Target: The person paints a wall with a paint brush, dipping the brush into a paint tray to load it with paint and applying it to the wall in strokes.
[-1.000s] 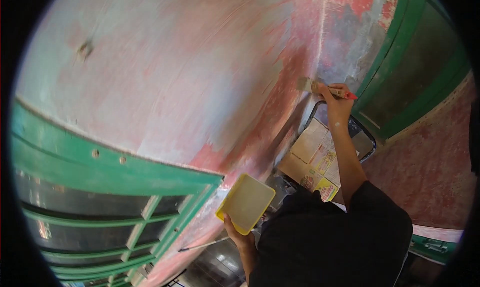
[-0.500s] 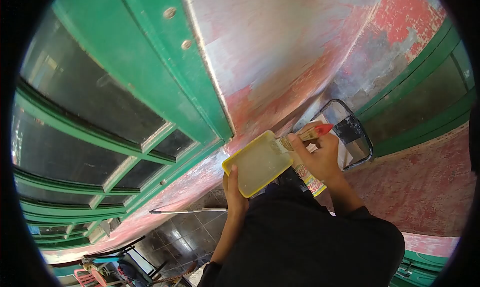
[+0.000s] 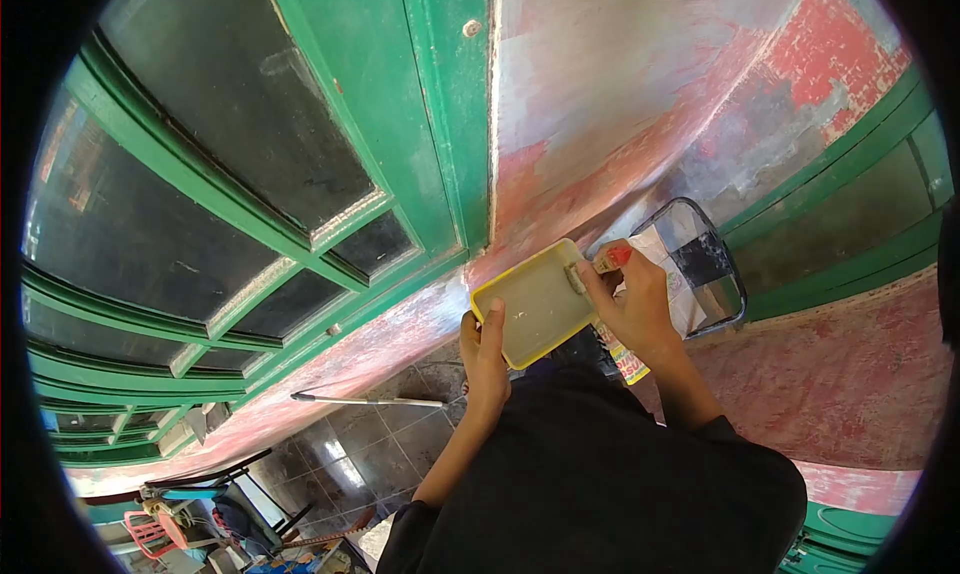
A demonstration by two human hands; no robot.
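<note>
My left hand [image 3: 485, 359] grips the near edge of a yellow paint tray [image 3: 535, 304] with pale liquid in it. My right hand [image 3: 632, 309] holds a paintbrush [image 3: 595, 267] with a wooden handle and red tip. Its bristles rest on the tray's far right rim. Both hands sit close together in front of my black clothing.
A pink and grey patchy wall [image 3: 620, 104] rises ahead. A green window frame with dark glass [image 3: 270, 144] fills the left, a green door frame [image 3: 850, 214] the right. A black-framed stool [image 3: 700, 264] with cardboard stands below. A thin metal rod [image 3: 365, 400] lies by the dark tiled floor.
My right hand has brought the brush down from the wall to the tray. My view has swung left and down toward the green window.
</note>
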